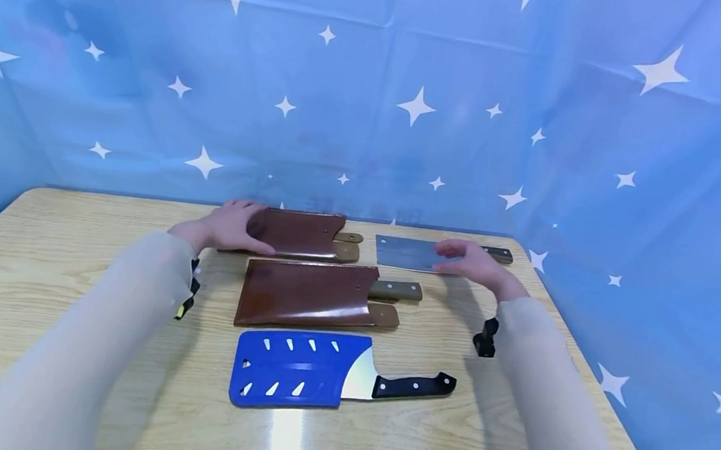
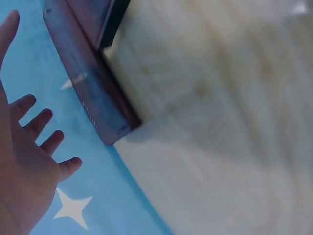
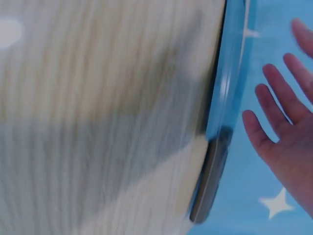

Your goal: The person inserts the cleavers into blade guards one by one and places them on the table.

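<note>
My left hand (image 1: 229,227) is over the left end of an empty-looking brown leather knife sheath (image 1: 299,231) at the table's back. In the left wrist view its fingers are spread and hold nothing, beside the sheath (image 2: 93,93). To the right, a bare cleaver (image 1: 404,252) lies with its blade to the left and dark handle (image 1: 501,254) to the right. My right hand (image 1: 472,263) hovers over where blade and handle meet, partly covering them. Loosely straight fingers show in the right wrist view, apart from the cleaver's handle (image 3: 210,178).
Nearer me, a second brown sheath (image 1: 304,291) covers a cleaver with an olive handle (image 1: 403,290). In front of it lies a cleaver with a blue blade guard (image 1: 288,368) and black handle (image 1: 414,387). A starry blue curtain (image 1: 355,133) hangs behind the wooden table (image 1: 43,299).
</note>
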`<state>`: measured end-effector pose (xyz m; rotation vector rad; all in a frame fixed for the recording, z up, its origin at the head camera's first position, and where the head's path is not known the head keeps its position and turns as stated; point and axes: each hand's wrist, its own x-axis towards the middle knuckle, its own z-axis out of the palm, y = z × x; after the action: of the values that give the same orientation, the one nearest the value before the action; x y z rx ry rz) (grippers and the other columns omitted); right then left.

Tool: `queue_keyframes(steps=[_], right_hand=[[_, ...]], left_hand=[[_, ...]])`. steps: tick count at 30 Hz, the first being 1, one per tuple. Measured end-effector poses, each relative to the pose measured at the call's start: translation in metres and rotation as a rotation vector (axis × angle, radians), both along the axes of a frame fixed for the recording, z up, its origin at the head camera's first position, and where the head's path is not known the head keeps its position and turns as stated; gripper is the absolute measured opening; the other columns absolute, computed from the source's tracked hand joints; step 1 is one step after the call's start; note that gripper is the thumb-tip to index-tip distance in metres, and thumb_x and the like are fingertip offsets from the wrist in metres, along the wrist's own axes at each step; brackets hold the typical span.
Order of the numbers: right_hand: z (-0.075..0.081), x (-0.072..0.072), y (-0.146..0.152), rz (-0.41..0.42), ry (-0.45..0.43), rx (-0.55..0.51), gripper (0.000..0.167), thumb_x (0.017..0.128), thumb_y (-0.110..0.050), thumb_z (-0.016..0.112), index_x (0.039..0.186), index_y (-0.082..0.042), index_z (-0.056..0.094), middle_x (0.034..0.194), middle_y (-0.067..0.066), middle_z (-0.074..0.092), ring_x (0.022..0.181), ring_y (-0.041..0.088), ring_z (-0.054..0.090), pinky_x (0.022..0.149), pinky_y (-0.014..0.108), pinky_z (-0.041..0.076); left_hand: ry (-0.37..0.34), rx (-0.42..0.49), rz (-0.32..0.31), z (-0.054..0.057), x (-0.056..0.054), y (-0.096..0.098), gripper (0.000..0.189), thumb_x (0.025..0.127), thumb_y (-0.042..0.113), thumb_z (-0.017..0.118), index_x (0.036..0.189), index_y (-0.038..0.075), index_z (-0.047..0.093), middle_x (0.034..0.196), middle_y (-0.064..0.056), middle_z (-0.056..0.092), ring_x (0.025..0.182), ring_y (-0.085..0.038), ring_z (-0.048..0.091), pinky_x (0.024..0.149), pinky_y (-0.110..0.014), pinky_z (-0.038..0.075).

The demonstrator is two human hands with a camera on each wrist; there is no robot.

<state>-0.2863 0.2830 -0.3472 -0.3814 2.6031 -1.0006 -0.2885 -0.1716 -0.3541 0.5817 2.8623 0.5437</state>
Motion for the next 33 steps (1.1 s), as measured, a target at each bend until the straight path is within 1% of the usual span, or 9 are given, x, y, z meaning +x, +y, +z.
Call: queue_keyframes(steps=[4, 10, 15, 18, 21, 25, 29, 31, 33], right_hand=[[0.007, -0.004, 0.016, -0.042, 0.018, 0.034, 0.063, 0.088, -0.028, 0.064, 0.139, 0.0, 0.04, 0.142, 0.024, 0.04, 0.131, 0.04, 0.037, 0.104, 0.053, 0.033], [0.008, -0.017, 0.037, -0.098, 0.04, 0.109, 0.072, 0.088, -0.037, 0.063, 0.143, -0.002, 0.034, 0.145, 0.025, 0.034, 0.132, 0.043, 0.032, 0.103, 0.055, 0.032], [0.003, -0.027, 0.051, -0.148, 0.039, 0.147, 0.073, 0.088, -0.037, 0.062, 0.144, -0.001, 0.031, 0.147, 0.026, 0.029, 0.133, 0.045, 0.028, 0.104, 0.057, 0.03], [-0.003, -0.032, 0.056, -0.153, 0.041, 0.194, 0.074, 0.089, -0.036, 0.061, 0.145, -0.001, 0.028, 0.148, 0.028, 0.026, 0.135, 0.047, 0.023, 0.104, 0.059, 0.028], [-0.01, -0.038, 0.06, -0.158, 0.041, 0.254, 0.075, 0.09, -0.037, 0.06, 0.147, -0.002, 0.026, 0.15, 0.029, 0.02, 0.136, 0.05, 0.017, 0.104, 0.062, 0.026], [-0.016, -0.046, 0.062, -0.161, 0.024, 0.271, 0.079, 0.09, -0.034, 0.06, 0.148, -0.001, 0.019, 0.151, 0.031, 0.011, 0.135, 0.053, 0.012, 0.103, 0.063, 0.025], [-0.018, -0.052, 0.063, -0.148, 0.027, 0.278, 0.08, 0.09, -0.032, 0.061, 0.148, 0.001, 0.016, 0.15, 0.033, 0.01, 0.134, 0.054, 0.013, 0.102, 0.064, 0.025], [-0.019, -0.053, 0.065, -0.133, 0.034, 0.297, 0.079, 0.09, -0.029, 0.061, 0.147, 0.003, 0.017, 0.149, 0.034, 0.012, 0.133, 0.055, 0.014, 0.102, 0.064, 0.025], [-0.021, -0.054, 0.067, -0.116, 0.047, 0.324, 0.075, 0.089, -0.025, 0.061, 0.145, 0.006, 0.022, 0.146, 0.035, 0.017, 0.131, 0.055, 0.02, 0.101, 0.064, 0.027]], left_hand=[[-0.021, -0.032, 0.015, 0.001, -0.012, -0.004, 0.1, 0.076, 0.057, 0.065, 0.148, 0.004, 0.022, 0.151, -0.025, 0.021, 0.137, -0.048, 0.015, 0.108, -0.063, 0.017], [-0.055, -0.038, 0.048, -0.004, -0.024, -0.011, 0.099, 0.077, 0.057, 0.064, 0.148, 0.003, 0.021, 0.152, -0.025, 0.018, 0.138, -0.048, 0.013, 0.109, -0.063, 0.015], [-0.04, -0.035, 0.02, -0.011, -0.034, -0.01, 0.096, 0.079, 0.055, 0.063, 0.146, -0.001, 0.024, 0.151, -0.025, 0.022, 0.14, -0.044, 0.014, 0.112, -0.058, 0.013], [-0.024, -0.041, -0.005, -0.016, -0.039, -0.006, 0.093, 0.08, 0.051, 0.063, 0.146, -0.002, 0.025, 0.151, -0.025, 0.024, 0.14, -0.043, 0.016, 0.112, -0.057, 0.015], [-0.029, -0.086, -0.023, -0.022, -0.041, -0.002, 0.093, 0.08, 0.052, 0.063, 0.147, 0.0, 0.024, 0.151, -0.024, 0.022, 0.14, -0.043, 0.017, 0.11, -0.06, 0.017], [-0.07, -0.163, -0.047, -0.031, -0.042, 0.001, 0.094, 0.082, 0.057, 0.059, 0.15, 0.006, 0.018, 0.154, -0.021, 0.013, 0.141, -0.04, 0.014, 0.108, -0.065, 0.014], [-0.09, -0.164, -0.046, -0.034, -0.04, -0.002, 0.091, 0.084, 0.057, 0.057, 0.15, 0.008, 0.018, 0.155, -0.02, 0.01, 0.142, -0.04, 0.01, 0.109, -0.065, 0.01], [-0.097, -0.16, -0.039, -0.034, -0.037, -0.007, 0.09, 0.084, 0.056, 0.057, 0.15, 0.009, 0.019, 0.156, -0.019, 0.01, 0.143, -0.039, 0.009, 0.109, -0.065, 0.008], [-0.107, -0.162, -0.034, -0.033, -0.035, -0.014, 0.09, 0.083, 0.058, 0.058, 0.15, 0.009, 0.02, 0.156, -0.019, 0.009, 0.143, -0.04, 0.007, 0.108, -0.066, 0.007]])
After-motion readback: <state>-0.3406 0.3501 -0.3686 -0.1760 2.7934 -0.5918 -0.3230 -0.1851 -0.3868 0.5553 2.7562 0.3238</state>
